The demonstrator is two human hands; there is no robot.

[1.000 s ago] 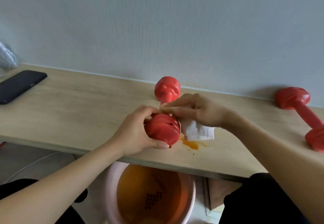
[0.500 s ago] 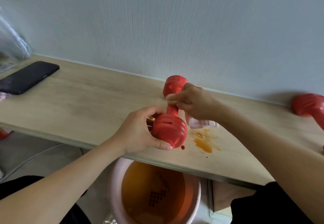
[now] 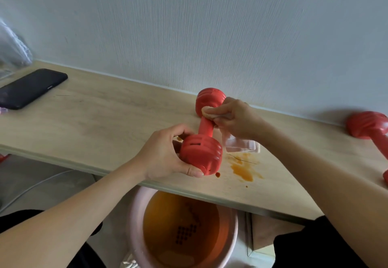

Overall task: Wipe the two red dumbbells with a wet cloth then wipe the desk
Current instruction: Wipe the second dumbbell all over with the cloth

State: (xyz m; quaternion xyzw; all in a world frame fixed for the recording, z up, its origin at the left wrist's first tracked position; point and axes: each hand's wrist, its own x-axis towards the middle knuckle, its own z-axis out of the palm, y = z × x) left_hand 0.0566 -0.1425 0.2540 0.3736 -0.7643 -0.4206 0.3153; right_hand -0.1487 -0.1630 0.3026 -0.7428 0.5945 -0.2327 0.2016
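Observation:
A red dumbbell [image 3: 204,127] lies on the wooden desk [image 3: 100,120], pointing away from me. My left hand [image 3: 165,156] grips its near head. My right hand [image 3: 233,118] holds a white wet cloth [image 3: 241,143] against the far head, where it meets the bar. The cloth's tail hangs down onto the desk. A second red dumbbell [image 3: 371,129] lies at the right edge of view, partly cut off. An orange stain [image 3: 244,167] is smeared on the desk just right of the held dumbbell.
A black phone [image 3: 29,88] lies at the desk's left end, with a clear plastic bag [image 3: 12,51] behind it. Under the desk's front edge stands a pink basin [image 3: 184,232] of orange water. A pale wall backs the desk.
My right hand slid the cloth from the near head along the bar up to the far head. The left hand kept its grip on the near head.

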